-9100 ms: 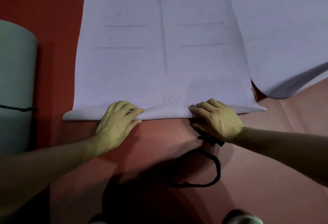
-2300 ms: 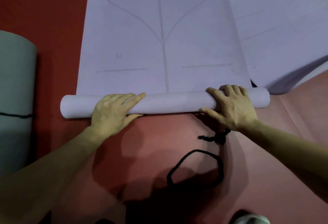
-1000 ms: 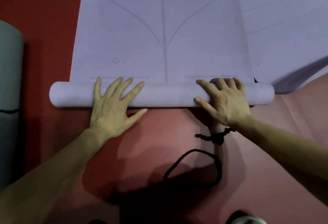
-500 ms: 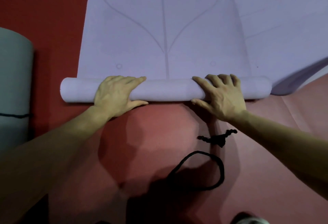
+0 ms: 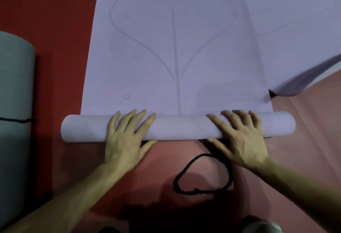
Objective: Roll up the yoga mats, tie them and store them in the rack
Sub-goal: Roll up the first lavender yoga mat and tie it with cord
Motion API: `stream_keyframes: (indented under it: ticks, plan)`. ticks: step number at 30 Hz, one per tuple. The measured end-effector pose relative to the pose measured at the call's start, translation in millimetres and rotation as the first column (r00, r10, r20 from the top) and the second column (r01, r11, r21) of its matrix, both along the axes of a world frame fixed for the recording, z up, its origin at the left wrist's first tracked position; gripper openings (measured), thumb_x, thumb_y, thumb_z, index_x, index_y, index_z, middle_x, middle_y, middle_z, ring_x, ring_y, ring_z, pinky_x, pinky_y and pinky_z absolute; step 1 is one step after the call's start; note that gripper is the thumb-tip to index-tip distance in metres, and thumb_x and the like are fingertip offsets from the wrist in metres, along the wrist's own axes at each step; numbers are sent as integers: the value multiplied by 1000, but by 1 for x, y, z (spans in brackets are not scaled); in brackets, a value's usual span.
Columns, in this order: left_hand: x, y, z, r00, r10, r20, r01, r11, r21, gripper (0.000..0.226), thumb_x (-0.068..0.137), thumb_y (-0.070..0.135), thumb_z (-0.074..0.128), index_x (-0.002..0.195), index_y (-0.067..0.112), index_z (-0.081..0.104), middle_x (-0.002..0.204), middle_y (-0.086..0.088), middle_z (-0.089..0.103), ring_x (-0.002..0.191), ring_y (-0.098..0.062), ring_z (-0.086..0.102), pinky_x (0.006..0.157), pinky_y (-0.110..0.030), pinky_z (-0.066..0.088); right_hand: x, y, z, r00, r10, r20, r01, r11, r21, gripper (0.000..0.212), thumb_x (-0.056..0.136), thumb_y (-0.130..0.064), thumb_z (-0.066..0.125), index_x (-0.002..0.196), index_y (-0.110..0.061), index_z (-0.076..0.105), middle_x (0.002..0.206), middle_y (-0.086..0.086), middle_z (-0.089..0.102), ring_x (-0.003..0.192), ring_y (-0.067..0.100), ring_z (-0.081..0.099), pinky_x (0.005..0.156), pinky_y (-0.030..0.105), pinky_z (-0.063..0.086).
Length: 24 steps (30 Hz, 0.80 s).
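Observation:
A pale lilac yoga mat (image 5: 175, 48) lies unrolled away from me on the red floor, printed with faint alignment lines. Its near end is wound into a tight roll (image 5: 179, 128) lying crosswise. My left hand (image 5: 125, 140) lies flat on the roll's left half, fingers straight and spread. On the right half, my right hand (image 5: 241, 138) presses down with fingers extended over the top. A black cord loop (image 5: 203, 175) lies on the floor just behind the roll, partly under my right wrist.
A grey-green rolled mat (image 5: 14, 103) tied with a black cord lies at the left edge. A second lilac mat (image 5: 295, 20) lies spread out at the right, its corner curled up. Pink mat surface (image 5: 304, 140) covers the floor at the right.
The roll has grown thicker and travelled farther up the mat. Both hands went from curled over the roll to flat with straight fingers on top of it.

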<state>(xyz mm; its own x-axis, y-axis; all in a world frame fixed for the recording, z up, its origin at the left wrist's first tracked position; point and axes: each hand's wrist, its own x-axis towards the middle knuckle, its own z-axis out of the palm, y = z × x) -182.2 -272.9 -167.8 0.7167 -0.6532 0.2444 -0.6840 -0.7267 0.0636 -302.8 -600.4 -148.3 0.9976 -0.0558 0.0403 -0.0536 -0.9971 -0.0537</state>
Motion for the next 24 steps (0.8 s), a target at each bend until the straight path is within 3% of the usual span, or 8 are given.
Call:
stream_keyframes:
  ticks: [4,11,14,17,21,24]
  plan:
    - [-9,-10,3,999,37,-19,-37,999,-7,73,91,68,57,151,29,48,158,-5,44,148,-32,38,119,-64,21,23,-14,3,997,56,-47,-55,998,21,71,93,-78,42,151,-35,50,132,1,63,115,33,59,108,55,38]
    - [30,-26,1,991,98,-88,-90,992,90,72,92,75,43,149,33,50,146,-2,56,139,-30,47,119,-58,23,26,-1,1,996,-69,50,67,997,28,67,95,-72,42,153,-39,47,154,10,47,140,42,43,120,64,17]
    - [42,-30,5,985,101,-138,-86,990,110,71,91,76,39,149,34,49,144,0,57,136,-28,48,119,-55,24,20,9,-2,998,-63,17,63,998,8,71,95,-72,37,159,-40,35,158,13,40,146,43,34,121,65,10]
    - [50,-34,9,982,105,-158,-89,990,106,72,92,76,36,150,35,47,147,0,56,138,-26,48,120,-54,23,32,4,-3,997,-76,0,76,997,-1,70,96,-72,35,159,-41,34,155,13,45,144,42,37,120,64,13]
    - [42,-31,8,993,65,-98,-68,997,-23,68,96,65,45,153,27,46,156,-5,48,146,-27,41,122,-56,20,51,-4,-2,996,-86,-8,86,996,-1,69,96,-73,33,155,-39,41,146,13,54,136,41,45,118,64,19]
    - [41,-24,4,999,-4,-46,6,999,46,75,96,68,46,159,30,34,165,-5,32,154,-29,27,123,-60,15,65,-10,-2,996,-86,-22,86,996,3,70,96,-75,27,153,-37,45,144,11,57,136,41,45,119,64,20]
